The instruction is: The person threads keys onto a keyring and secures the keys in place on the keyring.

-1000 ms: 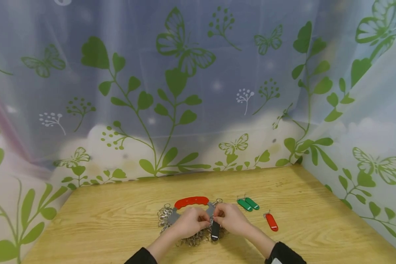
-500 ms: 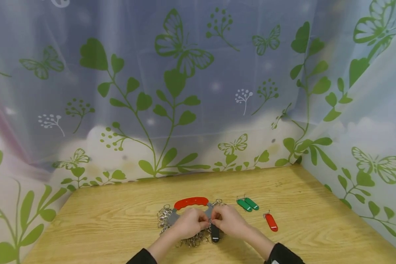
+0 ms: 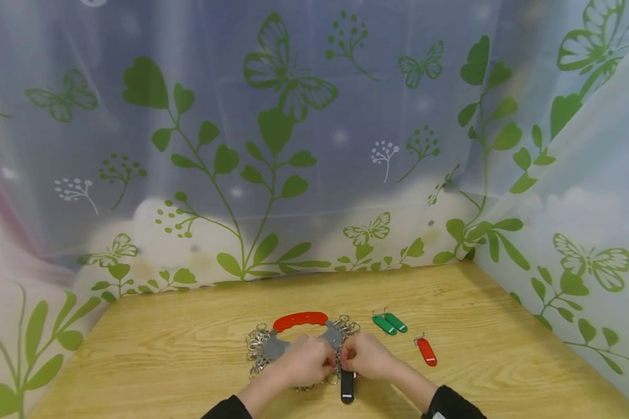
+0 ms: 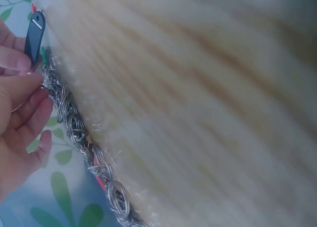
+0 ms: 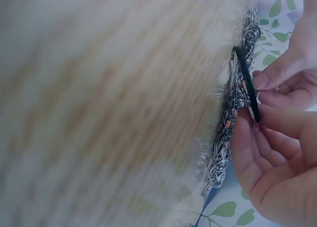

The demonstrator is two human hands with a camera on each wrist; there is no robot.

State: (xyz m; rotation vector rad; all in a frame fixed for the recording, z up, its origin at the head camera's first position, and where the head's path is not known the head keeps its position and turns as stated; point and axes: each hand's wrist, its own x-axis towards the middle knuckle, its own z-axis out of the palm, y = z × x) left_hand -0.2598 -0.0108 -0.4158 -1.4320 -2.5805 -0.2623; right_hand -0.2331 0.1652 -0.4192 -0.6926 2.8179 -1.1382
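Starting on the left of the wood-grain table (image 3: 162, 355), you have a gray plate (image 3: 275, 348) lying flat, with a red handle (image 3: 300, 319) along its far side. Metal rings (image 3: 257, 344) bunch thickly around its left, near and right edges.

Your left hand (image 3: 306, 361) comes in over the plate's near side, thumb and forefinger pinched on a small ring (image 5: 258, 91) at the bunch; the other fingers curl loosely, and just where this ring joins the rest is too small to tell. Next, right of the plate's middle, the black tag (image 3: 347, 388) points toward the near side, at the near right edge of the bunch. Your right hand (image 3: 366, 356) grips its far end between thumb and fingers, close beside your left.

Farther right, beyond the rings, two green tags (image 3: 384, 324) lie side by side, their rings at the far end. Rightmost and nearer, a red tag (image 3: 426, 352) lies apart, ring also far.
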